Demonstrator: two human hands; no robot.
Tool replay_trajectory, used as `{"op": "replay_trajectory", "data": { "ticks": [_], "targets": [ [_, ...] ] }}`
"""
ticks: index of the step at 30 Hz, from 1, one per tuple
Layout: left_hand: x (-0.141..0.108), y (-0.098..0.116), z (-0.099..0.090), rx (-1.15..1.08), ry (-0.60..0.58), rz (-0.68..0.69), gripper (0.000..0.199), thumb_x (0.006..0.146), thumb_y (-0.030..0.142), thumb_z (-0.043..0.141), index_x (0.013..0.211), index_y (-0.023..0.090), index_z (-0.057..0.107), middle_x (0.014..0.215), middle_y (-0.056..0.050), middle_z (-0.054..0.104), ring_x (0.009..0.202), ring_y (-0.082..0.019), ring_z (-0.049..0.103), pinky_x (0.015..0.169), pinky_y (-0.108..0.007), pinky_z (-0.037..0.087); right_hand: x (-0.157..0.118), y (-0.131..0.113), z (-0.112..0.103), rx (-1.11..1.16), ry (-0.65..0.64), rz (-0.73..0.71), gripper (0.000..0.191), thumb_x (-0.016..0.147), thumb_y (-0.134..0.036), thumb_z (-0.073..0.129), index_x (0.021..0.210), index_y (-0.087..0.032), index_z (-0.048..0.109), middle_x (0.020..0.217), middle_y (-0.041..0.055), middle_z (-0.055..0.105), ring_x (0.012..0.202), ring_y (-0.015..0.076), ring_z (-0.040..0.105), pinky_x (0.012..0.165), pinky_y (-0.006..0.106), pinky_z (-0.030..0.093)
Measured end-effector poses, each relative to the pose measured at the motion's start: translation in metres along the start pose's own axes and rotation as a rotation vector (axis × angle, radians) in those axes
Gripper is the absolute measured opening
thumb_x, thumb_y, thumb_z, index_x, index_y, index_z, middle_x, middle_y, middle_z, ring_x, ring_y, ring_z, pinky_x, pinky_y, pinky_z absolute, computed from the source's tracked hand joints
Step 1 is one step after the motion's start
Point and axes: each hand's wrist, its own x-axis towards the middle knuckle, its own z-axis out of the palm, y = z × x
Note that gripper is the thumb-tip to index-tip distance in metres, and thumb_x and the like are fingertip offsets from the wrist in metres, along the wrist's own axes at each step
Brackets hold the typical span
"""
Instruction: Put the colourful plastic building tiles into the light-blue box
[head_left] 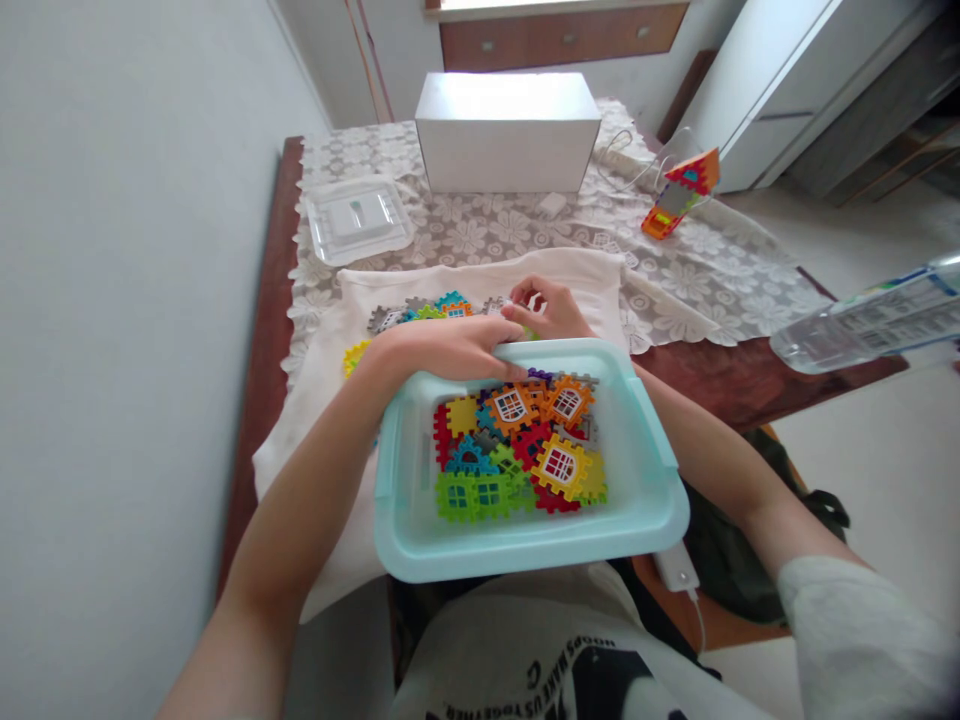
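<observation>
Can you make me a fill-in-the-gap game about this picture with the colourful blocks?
1. The blocks lie in a light ____ bin.
2. The left hand rests on the bin's far ____.
3. The big box at the back of the table is ____.
4. The clear lid lies to the ____ of the box.

Missing words: blue; rim; white; left

One pale blue tub [645, 500] holds roughly a dozen coloured tiles [517, 450], too jumbled for an exact count. One clear lid [358, 218], one white box [508, 130], one built toy house [679, 195] and one plastic bottle [870, 320] are also there.
</observation>
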Motion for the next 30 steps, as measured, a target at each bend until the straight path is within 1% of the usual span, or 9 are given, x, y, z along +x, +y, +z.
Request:
{"op": "replay_trajectory", "data": {
  "ticks": [3, 5, 11, 14, 18, 21, 23, 26, 30],
  "targets": [
    [0.0, 0.0, -0.001, -0.001, -0.06, 0.0, 0.043, 0.098, 0.058, 0.067, 0.118, 0.02, 0.071, 0.118, -0.007, 0.077, 0.109, -0.029, 0.07, 0.091, -0.036, 0.051, 0.006, -0.018, -0.016, 0.393, 0.049, 0.084, 0.067, 0.084, -0.09, 0.088, 0.09, -0.028, 0.066, 0.092, 0.0018, 0.073, 0.08, 0.0198, 0.062, 0.077, 0.035, 0.055],
    [-0.001, 0.0, -0.001, -0.003, -0.056, 0.007, 0.044, 0.1, 0.059, 0.065, 0.12, 0.02, 0.07, 0.12, -0.007, 0.077, 0.11, -0.028, 0.07, 0.091, -0.035, 0.051, 0.007, -0.033, -0.03, 0.589, 0.0, 0.049, 0.074, 0.078, -0.099, 0.087, 0.091, -0.029, 0.066, 0.098, 0.0025, 0.075, 0.084, 0.0208, 0.066, 0.078, 0.036, 0.059],
    [-0.001, -0.001, 0.001, -0.017, -0.052, 0.025, 0.04, 0.1, 0.056, 0.066, 0.121, 0.021, 0.067, 0.124, -0.007, 0.075, 0.111, -0.027, 0.068, 0.091, -0.035, 0.051, 0.0, -0.051, -0.045, 0.67, -0.34, -0.196, 0.079, 0.079, -0.106, 0.08, 0.071, -0.028, 0.065, 0.088, 0.0052, 0.075, 0.094, 0.0292, 0.077, 0.097, 0.049, 0.067],
    [-0.001, 0.0, 0.0, -0.004, -0.059, 0.009, 0.038, 0.101, 0.057, 0.065, 0.114, 0.021, 0.065, 0.116, -0.006, 0.073, 0.107, -0.027, 0.067, 0.088, -0.035, 0.049, 0.0, -0.038, -0.033, 0.591, -0.204, -0.163, 0.074, 0.094, -0.101, 0.069, 0.078, -0.028, 0.071, 0.096, 0.0063, 0.079, 0.098, 0.0289, 0.079, 0.102, 0.05, 0.068],
    [-0.001, 0.001, -0.001, -0.023, -0.066, -0.006, 0.037, 0.099, 0.056, 0.068, 0.114, 0.022, 0.066, 0.118, -0.006, 0.074, 0.108, -0.027, 0.068, 0.088, -0.035, 0.048, -0.001, -0.01, -0.014, 0.151, -0.052, -0.134, 0.055, 0.11, -0.082, 0.065, 0.118, -0.03, 0.084, 0.129, 0.0097, 0.084, 0.126, 0.0311, 0.078, 0.122, 0.055, 0.06],
    [0.0, -0.002, -0.001, -0.026, -0.058, -0.012, 0.039, 0.099, 0.059, 0.068, 0.114, 0.023, 0.066, 0.118, -0.006, 0.074, 0.107, -0.027, 0.067, 0.089, -0.036, 0.048, -0.008, 0.01, -0.004, -0.253, -0.244, -0.193, 0.057, 0.107, -0.062, 0.081, 0.155, -0.033, 0.075, 0.179, 0.0109, 0.062, 0.17, 0.0403, 0.05, 0.146, 0.069, 0.032],
    [0.001, -0.004, 0.0, -0.005, -0.037, 0.0, 0.04, 0.099, 0.06, 0.07, 0.11, 0.023, 0.065, 0.114, -0.005, 0.073, 0.106, -0.027, 0.066, 0.089, -0.036, 0.047, -0.011, 0.017, -0.001, -0.396, -0.43, -0.198, 0.065, 0.105, -0.05, 0.085, 0.165, -0.033, 0.069, 0.19, 0.0103, 0.048, 0.18, 0.0445, 0.035, 0.149, 0.074, 0.017],
    [0.003, -0.006, 0.0, 0.0, -0.032, 0.021, 0.038, 0.099, 0.059, 0.071, 0.105, 0.022, 0.063, 0.108, -0.004, 0.07, 0.103, -0.026, 0.065, 0.085, -0.036, 0.047, -0.008, 0.018, -0.004, -0.423, -0.534, -0.223, 0.049, 0.106, -0.041, 0.08, 0.153, -0.028, 0.076, 0.175, 0.0123, 0.065, 0.169, 0.0399, 0.052, 0.146, 0.067, 0.031],
    [0.002, -0.008, 0.001, -0.044, -0.056, 0.06, 0.034, 0.104, 0.052, 0.068, 0.115, 0.02, 0.066, 0.113, -0.004, 0.072, 0.105, -0.025, 0.067, 0.085, -0.035, 0.048, 0.0, 0.01, -0.011, -0.353, -0.457, -0.243, 0.027, 0.105, -0.045, 0.073, 0.12, -0.025, 0.082, 0.135, 0.0117, 0.084, 0.131, 0.0323, 0.075, 0.121, 0.052, 0.056]
  ]
}}
